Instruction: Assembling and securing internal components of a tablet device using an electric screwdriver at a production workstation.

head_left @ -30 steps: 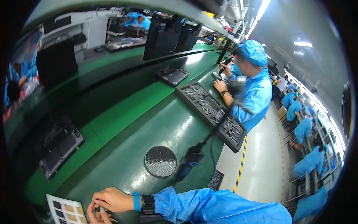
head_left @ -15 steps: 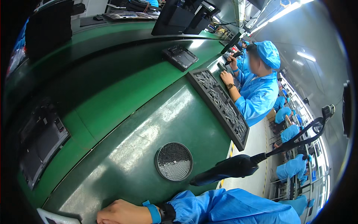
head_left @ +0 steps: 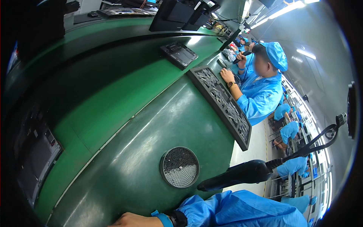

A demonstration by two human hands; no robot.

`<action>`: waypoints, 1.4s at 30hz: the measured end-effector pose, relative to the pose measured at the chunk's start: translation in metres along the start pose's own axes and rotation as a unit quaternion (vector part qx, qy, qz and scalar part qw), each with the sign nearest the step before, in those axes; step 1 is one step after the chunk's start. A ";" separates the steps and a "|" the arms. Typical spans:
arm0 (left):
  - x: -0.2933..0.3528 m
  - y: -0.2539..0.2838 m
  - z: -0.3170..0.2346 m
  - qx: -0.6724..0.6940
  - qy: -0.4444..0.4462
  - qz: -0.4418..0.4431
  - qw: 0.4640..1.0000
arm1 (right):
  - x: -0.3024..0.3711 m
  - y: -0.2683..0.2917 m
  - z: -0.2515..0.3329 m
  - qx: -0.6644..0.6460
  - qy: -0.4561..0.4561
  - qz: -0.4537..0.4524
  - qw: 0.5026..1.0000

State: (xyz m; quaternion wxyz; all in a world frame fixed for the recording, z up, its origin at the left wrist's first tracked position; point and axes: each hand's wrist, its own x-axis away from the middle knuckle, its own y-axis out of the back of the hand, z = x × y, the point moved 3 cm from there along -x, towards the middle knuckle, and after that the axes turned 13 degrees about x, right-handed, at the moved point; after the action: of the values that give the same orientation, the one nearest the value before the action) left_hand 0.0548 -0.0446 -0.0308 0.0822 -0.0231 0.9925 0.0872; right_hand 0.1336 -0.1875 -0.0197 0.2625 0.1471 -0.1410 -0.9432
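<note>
My right hand [head_left: 132, 220] is at the bottom edge, only its back and wrist in view; the fingers are cut off by the frame. A blue wrist strap [head_left: 163, 219] and a black band [head_left: 177, 218] sit at the wrist, below a blue sleeve [head_left: 234, 210]. Beyond the forearm stands a round dish [head_left: 180, 181] with a dimpled grey bottom, its far part covered by small dark screws. A black electric screwdriver [head_left: 236, 174] hangs by its cord just right of the dish, apart from my hand. My left hand is out of view.
Past the dish, a black divided tray [head_left: 219, 99] holds many small grey parts. A dark device panel [head_left: 39, 159] lies at left, another dark device [head_left: 179, 54] farther back. A co-worker in blue [head_left: 261, 90] sits beyond the tray. The green bench's [head_left: 151, 125] right edge borders the floor.
The view has shifted; my right hand sits lower, its fingers now cut off. A white-edged thing at the lower left has left the view. The dish and screwdriver stay in place on the scene.
</note>
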 end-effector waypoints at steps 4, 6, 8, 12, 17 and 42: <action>-0.004 -0.004 -0.006 -0.021 0.003 0.002 1.000 | 0.000 0.001 -0.001 0.011 0.005 0.005 1.000; -0.002 -0.006 -0.005 -0.013 0.014 -0.005 1.000 | 0.001 0.002 0.000 0.015 0.008 0.002 1.000; 0.000 -0.006 -0.003 -0.006 0.027 -0.015 1.000 | 0.002 0.002 -0.001 0.027 0.011 0.004 1.000; 0.000 -0.007 -0.004 -0.004 0.040 -0.018 0.999 | 0.002 0.003 -0.001 0.023 0.020 0.000 1.000; -0.006 -0.013 -0.010 0.035 0.065 -0.014 0.997 | 0.002 0.005 -0.004 0.027 0.016 -0.002 1.000; -0.006 -0.009 -0.001 -0.009 -0.015 -0.002 1.000 | 0.001 0.004 -0.003 0.023 0.014 -0.017 0.999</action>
State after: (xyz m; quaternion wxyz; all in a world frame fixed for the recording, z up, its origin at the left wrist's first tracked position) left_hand 0.0612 -0.0536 -0.0307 0.0973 -0.0247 0.9903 0.0961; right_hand 0.1358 -0.1922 -0.0216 0.2452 0.1684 -0.1568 -0.9418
